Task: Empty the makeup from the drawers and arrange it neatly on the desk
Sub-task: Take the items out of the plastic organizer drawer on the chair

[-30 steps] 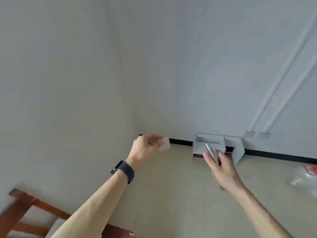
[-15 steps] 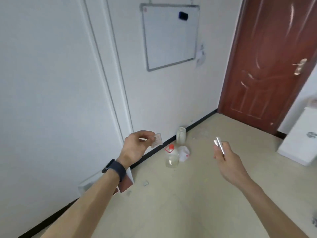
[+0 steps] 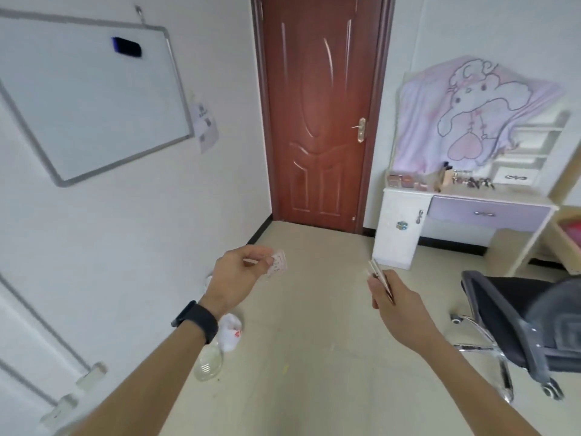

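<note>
Right now I read this as the carrying leg of the job: both hands are loaded, and the table (image 3: 465,196) stands well apart from them, across the floor on the right, beside the door (image 3: 320,114). My left hand (image 3: 239,275) has its grip pinched at the fingertips on a small clear sachet (image 3: 278,262) with a pale label. My right hand (image 3: 396,297) has its fingers curled round two or so slim silver sticks (image 3: 380,275); whether they are liners or pencils is too blurred to tell. The table is a white vanity whose lilac drawer (image 3: 487,212) looks pushed in. Its top already carries a row of palettes (image 3: 405,180) at the left end and a cluster of small bottles (image 3: 471,180) further along, under a draped cartoon cloth (image 3: 471,111). The next move, as I judge it, is to walk over and set these pieces on a bare strip near the front edge, with the sachet flat and the sticks side by side in line with the rest. The office chair (image 3: 518,309) sits between my right hand and the knee space, so I would come in from the cabinet side. The sticks look likely to roll, so they need laying down, not dropping.
</note>
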`<act>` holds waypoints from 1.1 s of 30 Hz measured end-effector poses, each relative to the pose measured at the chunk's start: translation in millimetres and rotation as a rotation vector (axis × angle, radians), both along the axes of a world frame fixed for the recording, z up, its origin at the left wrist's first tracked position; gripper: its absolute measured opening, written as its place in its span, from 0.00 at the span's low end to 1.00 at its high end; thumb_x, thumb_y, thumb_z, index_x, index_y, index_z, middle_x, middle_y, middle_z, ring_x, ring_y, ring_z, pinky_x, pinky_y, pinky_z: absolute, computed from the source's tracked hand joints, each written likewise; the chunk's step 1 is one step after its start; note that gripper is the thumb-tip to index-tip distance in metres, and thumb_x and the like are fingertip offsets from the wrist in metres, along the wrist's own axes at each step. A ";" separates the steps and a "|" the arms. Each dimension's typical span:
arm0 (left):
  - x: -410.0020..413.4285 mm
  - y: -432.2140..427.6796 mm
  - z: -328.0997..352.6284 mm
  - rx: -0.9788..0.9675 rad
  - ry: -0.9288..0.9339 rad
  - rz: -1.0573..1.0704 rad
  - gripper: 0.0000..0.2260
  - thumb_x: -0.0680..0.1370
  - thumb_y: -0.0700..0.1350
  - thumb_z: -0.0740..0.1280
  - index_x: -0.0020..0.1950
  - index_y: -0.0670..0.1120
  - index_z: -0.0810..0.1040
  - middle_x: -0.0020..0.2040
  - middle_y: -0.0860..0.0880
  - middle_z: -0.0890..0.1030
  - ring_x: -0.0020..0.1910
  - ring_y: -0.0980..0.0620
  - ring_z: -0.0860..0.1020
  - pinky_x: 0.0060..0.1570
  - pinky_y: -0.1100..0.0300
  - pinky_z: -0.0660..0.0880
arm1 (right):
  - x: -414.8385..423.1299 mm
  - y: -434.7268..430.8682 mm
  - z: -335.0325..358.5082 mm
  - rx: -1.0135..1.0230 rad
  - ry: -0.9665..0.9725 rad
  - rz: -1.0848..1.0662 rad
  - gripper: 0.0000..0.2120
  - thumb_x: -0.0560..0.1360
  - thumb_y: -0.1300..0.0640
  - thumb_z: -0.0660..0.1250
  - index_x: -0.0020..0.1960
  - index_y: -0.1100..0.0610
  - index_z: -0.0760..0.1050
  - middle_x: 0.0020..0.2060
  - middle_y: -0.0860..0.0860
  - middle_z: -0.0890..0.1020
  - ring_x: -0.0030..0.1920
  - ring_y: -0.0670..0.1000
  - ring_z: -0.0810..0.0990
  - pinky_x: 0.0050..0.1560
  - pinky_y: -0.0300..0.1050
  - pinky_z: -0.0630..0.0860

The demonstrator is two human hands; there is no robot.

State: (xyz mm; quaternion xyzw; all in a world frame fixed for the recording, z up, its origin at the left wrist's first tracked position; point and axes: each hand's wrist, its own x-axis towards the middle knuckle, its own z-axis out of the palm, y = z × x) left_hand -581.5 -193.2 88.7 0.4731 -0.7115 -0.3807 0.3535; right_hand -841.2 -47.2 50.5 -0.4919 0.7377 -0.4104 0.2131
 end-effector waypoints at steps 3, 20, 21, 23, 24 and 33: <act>-44.4 -58.5 -7.6 -0.006 0.015 -0.072 0.05 0.77 0.46 0.73 0.52 0.53 0.85 0.49 0.56 0.85 0.45 0.58 0.83 0.43 0.75 0.72 | -32.2 -41.5 -10.2 0.030 -0.066 -0.090 0.09 0.84 0.52 0.57 0.47 0.52 0.71 0.33 0.46 0.79 0.29 0.46 0.72 0.33 0.42 0.68; -355.7 -300.2 -11.5 -0.038 -0.028 -0.464 0.06 0.79 0.44 0.71 0.53 0.52 0.84 0.49 0.57 0.84 0.47 0.58 0.81 0.43 0.75 0.71 | -267.6 -203.0 -7.2 -0.040 0.036 -0.467 0.05 0.83 0.51 0.60 0.49 0.49 0.72 0.34 0.56 0.80 0.29 0.44 0.79 0.37 0.50 0.77; -378.3 -312.3 -12.7 -0.046 -0.035 -0.453 0.06 0.79 0.45 0.71 0.54 0.53 0.85 0.49 0.58 0.84 0.47 0.60 0.81 0.43 0.77 0.70 | -288.9 -215.0 -8.5 -0.039 0.042 -0.464 0.05 0.83 0.51 0.61 0.50 0.50 0.72 0.35 0.56 0.80 0.30 0.43 0.80 0.37 0.49 0.77; -423.0 -336.7 -11.8 -0.052 -0.034 -0.435 0.06 0.78 0.46 0.71 0.54 0.54 0.85 0.48 0.60 0.83 0.48 0.62 0.80 0.42 0.79 0.69 | -333.1 -240.2 -7.6 -0.040 0.035 -0.457 0.06 0.83 0.51 0.61 0.52 0.52 0.73 0.36 0.55 0.81 0.33 0.42 0.81 0.39 0.50 0.78; -443.5 -347.6 -10.3 -0.046 -0.032 -0.425 0.06 0.78 0.46 0.71 0.53 0.55 0.84 0.47 0.61 0.83 0.48 0.62 0.80 0.41 0.79 0.69 | -355.2 -252.2 -6.7 -0.042 0.028 -0.458 0.06 0.83 0.51 0.61 0.53 0.53 0.74 0.36 0.55 0.82 0.33 0.42 0.81 0.41 0.52 0.79; -596.3 -452.1 -19.1 -0.020 -0.083 -0.403 0.06 0.79 0.48 0.71 0.54 0.56 0.83 0.45 0.58 0.84 0.44 0.60 0.80 0.43 0.69 0.72 | -518.5 -344.6 -3.9 -0.039 -0.023 -0.466 0.03 0.83 0.51 0.61 0.54 0.46 0.73 0.36 0.51 0.82 0.35 0.42 0.82 0.45 0.56 0.81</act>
